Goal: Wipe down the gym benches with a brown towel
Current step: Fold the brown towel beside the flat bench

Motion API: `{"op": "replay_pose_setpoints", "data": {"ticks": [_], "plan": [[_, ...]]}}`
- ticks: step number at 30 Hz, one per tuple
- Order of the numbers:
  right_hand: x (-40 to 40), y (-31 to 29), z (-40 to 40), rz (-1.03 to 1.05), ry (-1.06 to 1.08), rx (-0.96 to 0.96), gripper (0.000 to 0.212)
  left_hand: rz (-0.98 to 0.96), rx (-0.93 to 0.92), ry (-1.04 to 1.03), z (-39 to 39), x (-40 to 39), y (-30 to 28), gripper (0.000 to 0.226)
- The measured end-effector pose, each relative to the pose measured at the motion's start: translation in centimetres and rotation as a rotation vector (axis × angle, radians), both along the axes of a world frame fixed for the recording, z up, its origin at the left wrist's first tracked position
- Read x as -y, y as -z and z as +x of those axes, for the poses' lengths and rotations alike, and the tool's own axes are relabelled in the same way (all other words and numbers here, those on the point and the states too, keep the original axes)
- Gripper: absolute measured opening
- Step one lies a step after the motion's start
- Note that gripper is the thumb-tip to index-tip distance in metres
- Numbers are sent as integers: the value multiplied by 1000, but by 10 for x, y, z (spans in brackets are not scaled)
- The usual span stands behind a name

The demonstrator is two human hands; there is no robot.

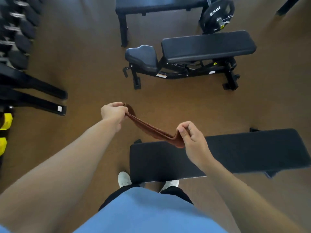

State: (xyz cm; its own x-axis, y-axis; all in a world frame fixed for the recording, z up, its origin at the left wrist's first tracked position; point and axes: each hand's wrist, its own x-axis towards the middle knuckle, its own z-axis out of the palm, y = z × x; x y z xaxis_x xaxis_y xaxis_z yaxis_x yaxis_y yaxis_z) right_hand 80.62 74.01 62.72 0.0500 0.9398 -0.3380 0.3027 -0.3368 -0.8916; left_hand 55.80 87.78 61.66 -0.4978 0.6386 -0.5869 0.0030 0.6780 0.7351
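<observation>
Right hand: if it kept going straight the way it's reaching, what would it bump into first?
Probably the flat black bench just below the right hand, though depth is hard to judge while it pinches the brown towel.

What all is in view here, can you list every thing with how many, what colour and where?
brown towel: one, brown, stretched in the air between both hands
flat bench: one, black, nearest, right of the feet
adjustable bench: one, black, centre right, farther off
far bench: one, black, top edge, partly cut off
weight plate: one, black, marked 10KG, on a bar at top right
dumbbell rack: one, black, left edge, blurred
yellow object: one, left edge, cannot tell what
floor: brown
shoes: two, white, by the flat bench
left hand: pinches the towel's far end
right hand: pinches its near end
</observation>
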Motion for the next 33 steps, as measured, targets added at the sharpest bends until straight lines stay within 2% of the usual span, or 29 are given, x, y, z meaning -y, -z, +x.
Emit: {"op": "replay_pose_setpoints", "data": {"ticks": [3,6,8,10,13,17,20,25,30,33], "plan": [[-7,-18,-15,29,-121,-9,17,9,-35,-19,-7,9,-3,27],[-12,-32,-27,23,-304,7,20,77,-34,133,-14,29,-12,27],[-12,-39,-40,-12,-487,22,18,183,91,291,-18,45,-21,27],[-12,-42,-55,2,-562,24,13,248,269,438,-20,59,-32,29],[-16,-46,-74,105,-465,5,11,269,468,533,-24,80,-42,30],[-21,-48,-88,195,-347,-27,8,307,597,542,-34,103,-49,37],[-14,-53,-102,215,-344,-40,8,321,586,516,-44,114,-52,47],[-1,-56,-127,306,-224,-4,12,333,610,521,-62,128,-56,47],[11,-51,-143,193,-198,73,13,322,619,579,-81,144,-57,38],[26,-48,-156,191,-141,88,10,339,649,561,-95,153,-56,40]]}}
